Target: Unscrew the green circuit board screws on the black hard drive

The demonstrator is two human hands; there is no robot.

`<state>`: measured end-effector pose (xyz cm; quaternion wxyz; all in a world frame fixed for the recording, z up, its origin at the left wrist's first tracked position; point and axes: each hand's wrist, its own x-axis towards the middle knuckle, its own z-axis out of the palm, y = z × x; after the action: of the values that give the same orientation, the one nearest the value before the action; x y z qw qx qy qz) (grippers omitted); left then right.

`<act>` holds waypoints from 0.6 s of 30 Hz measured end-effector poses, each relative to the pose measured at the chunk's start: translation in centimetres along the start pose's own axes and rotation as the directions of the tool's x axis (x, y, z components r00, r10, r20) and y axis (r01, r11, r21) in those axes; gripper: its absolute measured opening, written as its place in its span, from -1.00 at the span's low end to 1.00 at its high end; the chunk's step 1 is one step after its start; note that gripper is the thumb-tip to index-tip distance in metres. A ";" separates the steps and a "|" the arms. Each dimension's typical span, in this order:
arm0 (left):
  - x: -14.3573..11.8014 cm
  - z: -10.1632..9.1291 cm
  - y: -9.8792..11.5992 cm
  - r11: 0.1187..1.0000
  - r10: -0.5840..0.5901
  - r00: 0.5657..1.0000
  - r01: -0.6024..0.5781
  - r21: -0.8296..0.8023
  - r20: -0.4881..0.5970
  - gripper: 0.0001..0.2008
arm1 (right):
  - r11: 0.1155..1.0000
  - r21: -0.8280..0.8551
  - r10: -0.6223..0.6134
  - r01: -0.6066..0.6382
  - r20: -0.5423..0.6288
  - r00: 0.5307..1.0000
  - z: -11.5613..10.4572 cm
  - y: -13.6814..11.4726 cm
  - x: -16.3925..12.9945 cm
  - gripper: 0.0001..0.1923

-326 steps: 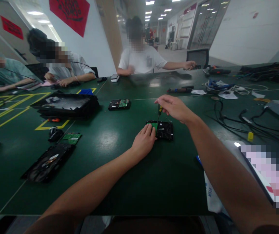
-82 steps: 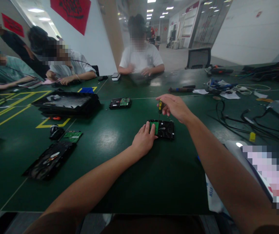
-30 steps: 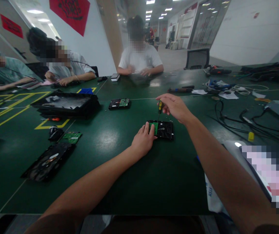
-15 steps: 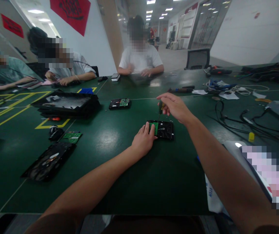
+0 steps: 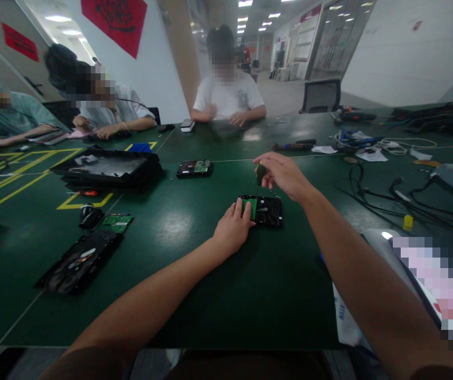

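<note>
Head view. The left hand (image 5: 232, 227) lay flat, fingers spread loosely, pressing on the near-left corner of a black hard drive (image 5: 268, 211) that sat on the dark green surface (image 5: 171, 264) just ahead of the person. A green circuit board (image 5: 252, 207) showed on the drive's left part, beside the left fingertips. The right hand (image 5: 284, 175) hovered above the drive's far edge, its fingers closed round the handle of a small screwdriver (image 5: 260, 174), held upright with the shaft pointing down at the drive; whether the tip touched could not be told. Farther left on the surface lay a second hard drive (image 5: 194, 168), a black tray (image 5: 105, 171), a loose green board (image 5: 116, 221) and an opened drive (image 5: 78, 263). Cables (image 5: 393, 195) lay to the right, well apart from the hands. Three other people sat at the far and left sides of the surface, their hands near their own work.
</note>
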<state>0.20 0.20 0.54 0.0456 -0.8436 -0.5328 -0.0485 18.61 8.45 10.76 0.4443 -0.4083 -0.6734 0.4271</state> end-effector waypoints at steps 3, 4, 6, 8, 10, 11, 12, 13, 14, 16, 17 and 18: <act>-0.1 -0.1 0.1 1.000 0.002 1.000 -0.002 0.004 -0.004 -0.41 | 0.997 -0.073 -0.031 0.030 -0.018 0.999 -0.1 0.2 0.0 -0.75; -0.1 -0.2 0.1 1.000 0.002 1.000 -0.002 0.004 -0.004 -0.42 | 0.995 -0.094 -0.038 0.035 -0.028 0.999 -0.2 0.2 -0.1 -0.75; -0.1 -0.3 0.1 1.000 0.002 1.000 -0.002 0.001 -0.005 -0.42 | 0.994 -0.104 -0.030 0.025 -0.047 0.998 -0.2 0.4 -0.1 -0.73; -0.1 -0.3 0.1 1.000 0.001 1.000 -0.001 -0.002 -0.005 -0.42 | 0.997 -0.076 -0.004 -0.001 -0.060 0.998 -0.1 0.3 -0.1 -0.71; -0.1 -0.3 0.1 1.000 -0.002 1.000 0.002 -0.004 -0.004 -0.42 | 0.999 -0.038 0.017 -0.019 -0.053 0.998 0.0 0.2 -0.1 -0.71; 0.0 -0.2 0.1 1.000 -0.001 1.000 0.001 -0.006 -0.003 -0.42 | 1.000 -0.020 0.022 -0.023 -0.044 0.999 0.0 0.2 -0.1 -0.72; 0.0 -0.2 0.1 1.000 0.000 1.000 0.000 -0.007 -0.002 -0.42 | 1.000 -0.004 0.024 -0.025 -0.035 0.999 0.0 0.1 0.0 -0.74; 0.0 -0.1 0.0 1.000 0.003 1.000 -0.003 -0.008 -0.002 -0.41 | 1.000 0.006 0.025 -0.025 -0.025 0.999 0.0 0.1 0.0 -0.75; 0.0 -0.1 0.0 1.000 0.006 1.000 -0.006 -0.009 0.000 -0.41 | 1.000 0.011 0.023 -0.023 -0.019 1.000 0.0 0.1 0.0 -0.74; 0.0 -0.1 0.0 1.000 0.006 1.000 -0.006 -0.007 0.005 -0.40 | 1.000 -0.011 0.006 -0.007 -0.007 1.000 -0.1 0.2 0.1 -0.71; 0.0 0.0 0.0 1.000 0.003 1.000 -0.003 -0.005 0.007 -0.40 | 0.999 -0.037 -0.006 0.006 -0.002 1.000 -0.2 0.3 0.1 -0.70; 0.0 -0.1 0.0 1.000 0.001 1.000 0.000 -0.003 0.008 -0.40 | 0.998 -0.067 -0.018 0.017 -0.001 1.000 -0.2 0.4 0.0 -0.69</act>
<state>0.22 0.23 0.59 0.0422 -0.8440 -0.5327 -0.0460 18.88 8.65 10.49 0.4347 -0.4174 -0.6905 0.4001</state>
